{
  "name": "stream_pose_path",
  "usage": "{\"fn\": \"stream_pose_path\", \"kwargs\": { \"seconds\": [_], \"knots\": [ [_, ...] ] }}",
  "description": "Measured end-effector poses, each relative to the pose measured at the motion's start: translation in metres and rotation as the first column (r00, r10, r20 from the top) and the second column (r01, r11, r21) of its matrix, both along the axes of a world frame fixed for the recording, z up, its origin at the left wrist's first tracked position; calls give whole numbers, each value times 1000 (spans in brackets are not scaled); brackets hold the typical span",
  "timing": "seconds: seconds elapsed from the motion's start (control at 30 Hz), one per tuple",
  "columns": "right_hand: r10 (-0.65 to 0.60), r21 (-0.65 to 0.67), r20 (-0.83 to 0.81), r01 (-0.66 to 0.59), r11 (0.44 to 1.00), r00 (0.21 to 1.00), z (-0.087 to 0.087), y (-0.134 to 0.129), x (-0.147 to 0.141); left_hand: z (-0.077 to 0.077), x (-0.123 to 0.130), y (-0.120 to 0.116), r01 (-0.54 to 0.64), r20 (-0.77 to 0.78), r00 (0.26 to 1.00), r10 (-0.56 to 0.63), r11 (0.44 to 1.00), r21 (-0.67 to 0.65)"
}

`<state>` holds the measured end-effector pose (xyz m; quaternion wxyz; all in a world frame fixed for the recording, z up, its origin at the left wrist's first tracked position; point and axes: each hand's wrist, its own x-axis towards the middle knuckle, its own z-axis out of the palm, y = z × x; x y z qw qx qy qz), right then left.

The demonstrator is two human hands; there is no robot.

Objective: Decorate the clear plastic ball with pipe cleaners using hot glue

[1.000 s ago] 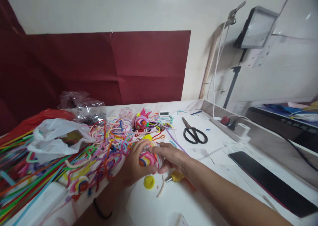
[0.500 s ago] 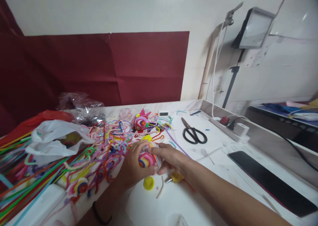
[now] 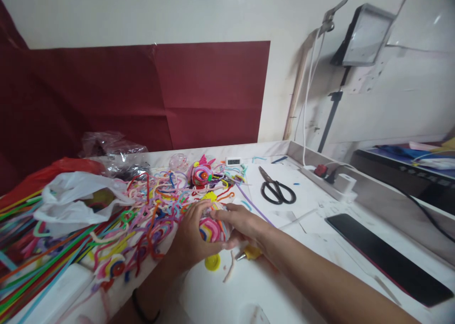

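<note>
Between my two hands is a rounded ball (image 3: 209,230) covered in coloured pipe-cleaner swirls of pink, yellow and blue. My left hand (image 3: 192,234) wraps its left side, thumb along the bottom. From the right, my right hand (image 3: 240,224) grips it, fingers over the top and side, hiding much of it. Just below the hands lie a yellow coiled disc (image 3: 212,262) and a short pale pipe-cleaner piece (image 3: 230,268). Beside my right wrist is a yellow glue gun (image 3: 251,253) with a metal tip, partly hidden by the arm.
Loose pipe cleaners (image 3: 142,219) heap on the left, by a white plastic bag (image 3: 78,200). Behind the hands sits a finished-looking pipe-cleaner fish (image 3: 201,173). Black-handled scissors (image 3: 277,191), a small digital display (image 3: 233,162), a dark flat slab (image 3: 387,257) and a power strip (image 3: 330,184) lie rightward.
Both hands keep their hold on the swirled ball, with only a slight shift of the left thumb. The whole view has tilted a little.
</note>
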<state>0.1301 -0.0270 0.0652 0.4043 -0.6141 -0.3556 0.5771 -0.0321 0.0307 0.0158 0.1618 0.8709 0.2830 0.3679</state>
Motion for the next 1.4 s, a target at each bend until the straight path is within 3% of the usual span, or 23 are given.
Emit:
{"fn": "stream_pose_path", "kwargs": {
  "seconds": [0.77, 0.93, 1.07, 1.2, 1.3, 1.4],
  "knots": [
    [11, -43, -34, -12, 999, 999, -1, -7, 7, -1, 1, 4, 12, 17, 1000, -14, 995, 101],
    [40, -45, 45, -38, 998, 998, 0, -5, 8, -2, 1, 5, 26, 3, 1000, -27, 991, 129],
    [56, 5, 216, -59, 998, 975, 0, -4, 10, -2, 0, 6, 31, 0, 1000, -32, 993, 116],
    [-81, 202, 492, -24, 979, 867, 0, -16, 28, -1, -1, 6, 27, 7, 1000, -28, 993, 112],
    [-126, 313, 654, -115, 943, 746, -4, -35, 52, 0, 0, 6, 35, 14, 999, -37, 994, 107],
    [-85, 277, 862, -324, 905, 500, -14, -56, 76, 0, -1, 6, 30, 17, 999, -32, 996, 89]
  ]
}}
